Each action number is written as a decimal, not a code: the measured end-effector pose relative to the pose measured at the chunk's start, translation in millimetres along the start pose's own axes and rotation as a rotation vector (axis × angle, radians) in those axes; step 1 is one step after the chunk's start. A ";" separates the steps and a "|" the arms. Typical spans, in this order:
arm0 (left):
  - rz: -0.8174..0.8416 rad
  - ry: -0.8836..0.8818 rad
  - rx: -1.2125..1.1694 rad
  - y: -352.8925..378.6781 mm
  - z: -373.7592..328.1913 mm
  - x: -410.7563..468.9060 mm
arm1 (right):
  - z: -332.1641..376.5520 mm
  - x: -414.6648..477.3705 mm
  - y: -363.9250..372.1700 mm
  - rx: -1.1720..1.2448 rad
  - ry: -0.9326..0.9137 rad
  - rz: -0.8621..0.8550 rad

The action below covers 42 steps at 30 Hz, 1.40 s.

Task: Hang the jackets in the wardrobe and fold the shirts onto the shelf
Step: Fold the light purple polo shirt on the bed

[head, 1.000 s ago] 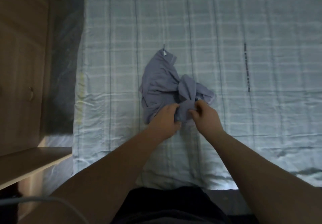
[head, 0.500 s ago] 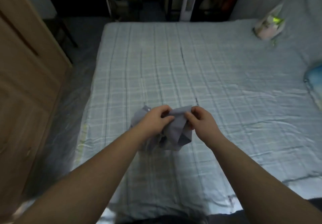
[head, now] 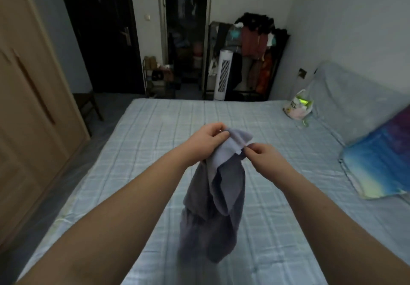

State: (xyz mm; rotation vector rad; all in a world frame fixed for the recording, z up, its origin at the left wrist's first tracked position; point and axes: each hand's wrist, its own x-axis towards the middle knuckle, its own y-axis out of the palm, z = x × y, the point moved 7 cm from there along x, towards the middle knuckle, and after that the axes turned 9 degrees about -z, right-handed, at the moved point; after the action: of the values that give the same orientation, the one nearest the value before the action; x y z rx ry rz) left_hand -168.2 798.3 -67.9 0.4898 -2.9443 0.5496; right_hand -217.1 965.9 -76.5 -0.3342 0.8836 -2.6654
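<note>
- PICKED UP FOR FOLDING: the wooden wardrobe (head: pixel 33 107) stands off the left side of the bed (head: pixel 133 151). Its shelf is not in view.
- The left hand (head: pixel 208 138) is raised over the middle of the bed, its fingers curled round the top edge of the grey-blue shirt (head: pixel 217 207).
- 1 second ago the shirt lay crumpled on the bed with both hands working at it. It now hangs bunched below the 2 hands, above the bed's middle. Whether its lowest fold still brushes the bed cannot be told.
- The right hand (head: pixel 264 153), just right of the left and also over the bed's middle, has its fingers pinching a paler strip of the cloth, seemingly a hem or collar edge.
- The lift suggests the fold is only starting. The shirt is still twisted, and it likely needs shaking out and laying flat on the bed before it can go to the shelf.
- A plastic bag (head: pixel 298 107) sits at the bed's far right corner.
- A blue pillow (head: pixel 381 158) lies along the bed's right edge.
</note>
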 end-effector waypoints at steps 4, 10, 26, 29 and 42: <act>0.037 -0.013 -0.012 20.5 -43.7 -4.2 | -1.1 -0.4 -52.2 -0.045 -0.067 -0.112; 0.147 0.043 -0.197 38.9 -104.8 -10.0 | 18.8 -8.1 -49.2 0.067 -0.153 0.223; -0.165 -0.052 0.002 9.9 -52.0 -20.9 | 34.8 11.1 -60.8 0.374 -0.088 0.119; -0.286 -0.271 -0.050 -4.4 6.5 -29.6 | 35.0 23.0 -68.5 0.404 -0.092 0.055; 0.135 -0.373 0.114 51.3 46.1 -53.7 | 37.1 32.5 -90.0 0.861 -0.013 0.066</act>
State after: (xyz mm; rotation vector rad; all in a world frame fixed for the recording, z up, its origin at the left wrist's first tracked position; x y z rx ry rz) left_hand -136.7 842.4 -136.5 0.4490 -3.3344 0.7150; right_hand -255.2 1002.6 11.5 -0.1021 -0.2914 -2.6751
